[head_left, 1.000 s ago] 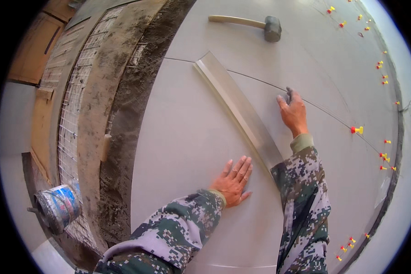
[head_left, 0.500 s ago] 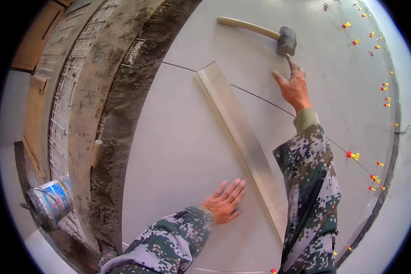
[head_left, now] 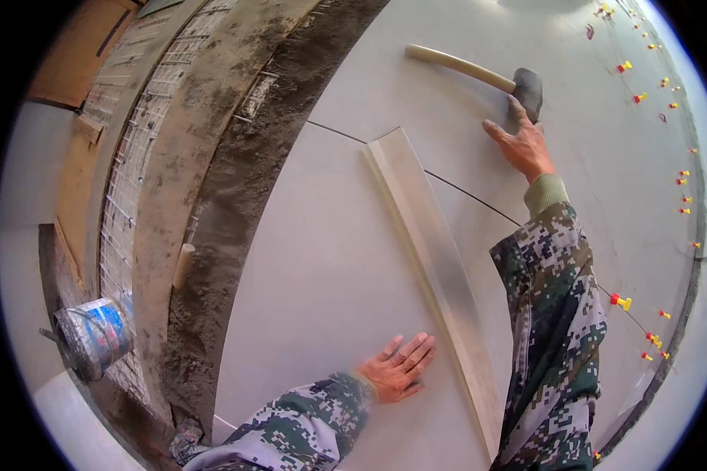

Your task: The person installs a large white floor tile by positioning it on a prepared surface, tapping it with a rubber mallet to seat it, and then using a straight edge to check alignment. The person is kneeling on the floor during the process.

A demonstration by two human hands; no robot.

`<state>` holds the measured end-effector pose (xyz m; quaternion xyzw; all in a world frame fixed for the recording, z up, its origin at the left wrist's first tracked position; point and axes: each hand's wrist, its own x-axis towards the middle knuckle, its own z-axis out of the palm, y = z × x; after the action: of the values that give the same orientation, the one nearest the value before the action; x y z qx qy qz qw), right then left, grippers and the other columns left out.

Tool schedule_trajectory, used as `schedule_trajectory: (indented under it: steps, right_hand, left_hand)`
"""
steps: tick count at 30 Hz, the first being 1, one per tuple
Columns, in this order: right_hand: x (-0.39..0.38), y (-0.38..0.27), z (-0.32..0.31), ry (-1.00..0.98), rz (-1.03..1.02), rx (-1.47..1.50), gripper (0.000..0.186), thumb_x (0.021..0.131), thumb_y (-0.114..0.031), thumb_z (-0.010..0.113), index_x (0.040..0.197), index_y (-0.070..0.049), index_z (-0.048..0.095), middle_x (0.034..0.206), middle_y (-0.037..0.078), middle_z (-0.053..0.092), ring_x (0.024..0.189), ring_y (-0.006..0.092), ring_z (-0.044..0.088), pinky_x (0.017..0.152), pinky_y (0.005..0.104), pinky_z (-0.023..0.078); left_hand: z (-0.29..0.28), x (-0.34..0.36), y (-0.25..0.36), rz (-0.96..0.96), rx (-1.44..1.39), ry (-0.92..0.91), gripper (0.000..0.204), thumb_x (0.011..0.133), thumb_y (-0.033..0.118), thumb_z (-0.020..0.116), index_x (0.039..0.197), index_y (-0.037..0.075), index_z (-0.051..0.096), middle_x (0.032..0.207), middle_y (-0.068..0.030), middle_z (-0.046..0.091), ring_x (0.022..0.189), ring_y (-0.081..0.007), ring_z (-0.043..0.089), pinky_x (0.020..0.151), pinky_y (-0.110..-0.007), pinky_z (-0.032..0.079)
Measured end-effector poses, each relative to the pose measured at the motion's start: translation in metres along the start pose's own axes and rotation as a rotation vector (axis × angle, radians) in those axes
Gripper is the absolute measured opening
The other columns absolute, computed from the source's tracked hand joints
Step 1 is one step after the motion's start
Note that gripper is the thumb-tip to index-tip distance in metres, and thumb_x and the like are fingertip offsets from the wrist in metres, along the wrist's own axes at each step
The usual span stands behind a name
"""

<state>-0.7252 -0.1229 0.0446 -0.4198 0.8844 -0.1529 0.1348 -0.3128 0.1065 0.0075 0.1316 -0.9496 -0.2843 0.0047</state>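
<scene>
Grip open, both sides empty: right hand (head_left: 526, 147), fingertips at the mallet (head_left: 485, 74) (one o'clock); left hand (head_left: 397, 370) flat on the tile (head_left: 314, 282), five o'clock. Off-centre fingertip pressure could roll the mallet.

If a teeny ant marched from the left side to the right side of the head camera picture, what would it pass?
Blue-and-white bucket → pale round stick → left hand → right hand → biggest-looking red-and-yellow clip.
</scene>
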Motion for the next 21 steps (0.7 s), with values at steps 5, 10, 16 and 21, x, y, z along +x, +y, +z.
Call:
schedule_trajectory:
  steps: [5,10,16,21]
  right_hand:
    - [-0.014,-0.010,0.000,-0.008,0.032,0.100,0.085,0.083,-0.052,0.075,0.155,-0.026,0.038,0.129,0.036,0.049,0.130,0.0441,0.049,0.112,0.0448,0.041]
    - [-0.048,0.012,0.000,0.143,0.101,0.033,0.079,0.083,-0.047,0.075,0.151,-0.022,0.044,0.124,0.036,0.053,0.122,0.0451,0.052,0.105,0.0456,0.045]
    - [-0.165,0.040,-0.028,0.203,0.260,-0.345,0.064,0.089,-0.041,0.071,0.144,-0.013,0.053,0.118,0.031,0.061,0.112,0.0437,0.056,0.100,0.0463,0.047]
    - [-0.165,0.040,-0.036,0.168,0.321,-0.058,0.056,0.100,-0.046,0.053,0.139,-0.005,0.056,0.115,0.029,0.067,0.109,0.0445,0.064,0.097,0.0474,0.048]
  left_hand:
    - [-0.001,-0.004,0.002,0.007,-0.039,0.013,0.076,0.096,0.050,0.054,0.155,0.007,0.034,0.166,-0.0122,0.023,0.156,-0.0257,0.013,0.124,-0.051,0.005]
    - [-0.008,0.002,-0.001,0.006,-0.019,-0.023,0.076,0.092,0.052,0.060,0.152,0.011,0.039,0.164,-0.0100,0.027,0.155,-0.0234,0.016,0.124,-0.051,0.004]
    - [0.006,-0.003,-0.002,-0.012,-0.032,-0.009,0.083,0.090,0.053,0.062,0.155,0.010,0.033,0.165,-0.0125,0.023,0.155,-0.0264,0.015,0.124,-0.051,0.005]
    - [0.000,0.002,-0.003,0.002,0.013,-0.034,0.083,0.091,0.054,0.061,0.155,0.009,0.033,0.165,-0.0155,0.022,0.155,-0.0302,0.013,0.124,-0.053,0.004]
